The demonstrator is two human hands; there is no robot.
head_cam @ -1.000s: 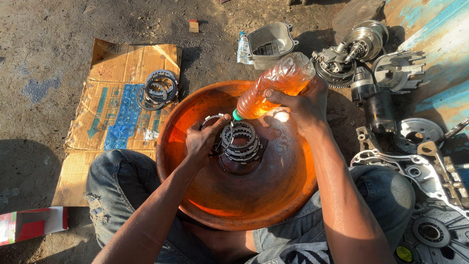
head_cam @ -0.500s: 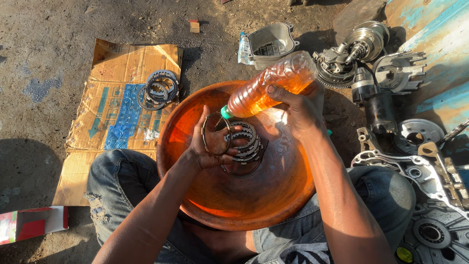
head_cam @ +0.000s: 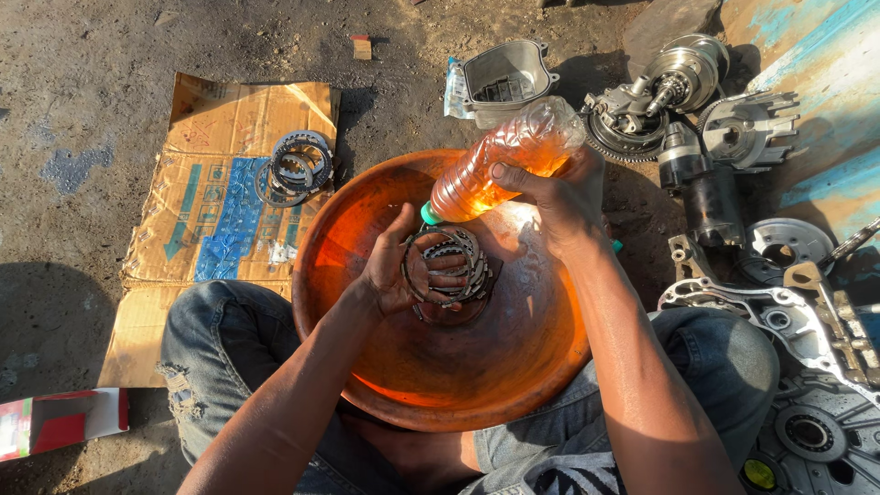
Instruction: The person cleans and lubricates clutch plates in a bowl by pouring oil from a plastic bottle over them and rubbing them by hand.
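Our left hand [head_cam: 403, 270] cups a stack of metal rings [head_cam: 447, 266] over the orange basin [head_cam: 367, 211] while our right hand [head_cam: 550, 197] grips the tipped bottle [head_cam: 500, 160], best poured slowly onto them.

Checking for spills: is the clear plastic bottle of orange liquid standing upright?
No, the right hand tilts the clear plastic bottle neck-down over the round orange basin.

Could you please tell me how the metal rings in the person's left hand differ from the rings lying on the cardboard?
The rings in the left hand are held fanned and tilted over the orange basin, under the mouth of the tipped bottle in the right hand; the rings on the cardboard lie flat, untouched, in sunlight. The held set is shaded by the left hand. Both are thin, toothed, grey metal rings, stacked loosely.
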